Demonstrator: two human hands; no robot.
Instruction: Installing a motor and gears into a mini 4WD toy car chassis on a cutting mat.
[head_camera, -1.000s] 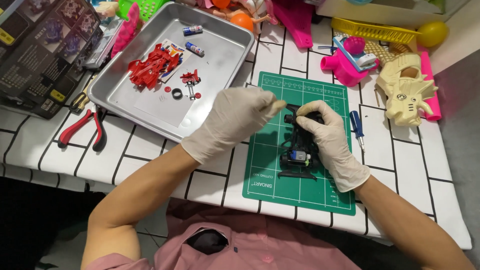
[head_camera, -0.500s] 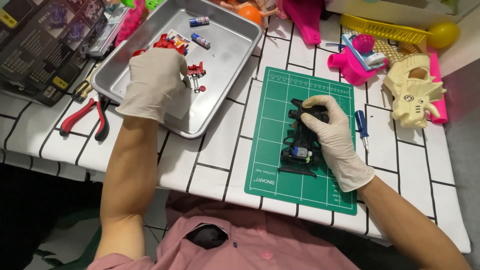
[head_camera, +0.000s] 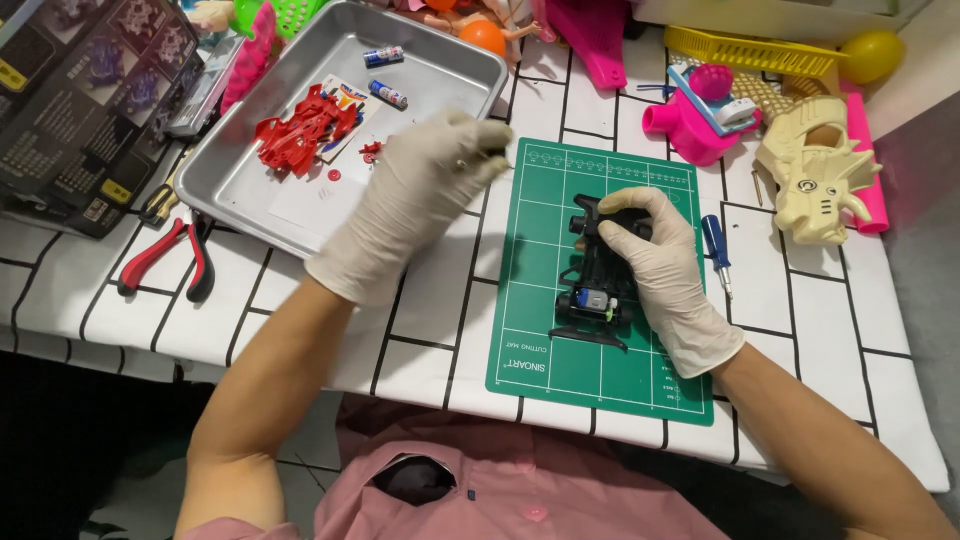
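Black toy car (head_camera: 592, 275) on green mat (head_camera: 540, 330), right hand (head_camera: 655, 262) gripping it; left hand (head_camera: 415, 200) blurred over tray (head_camera: 240, 185) edge, grip can't tell.

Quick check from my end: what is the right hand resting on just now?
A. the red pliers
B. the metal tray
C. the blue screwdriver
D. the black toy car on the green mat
D: the right hand grips the black toy car on the green mat.
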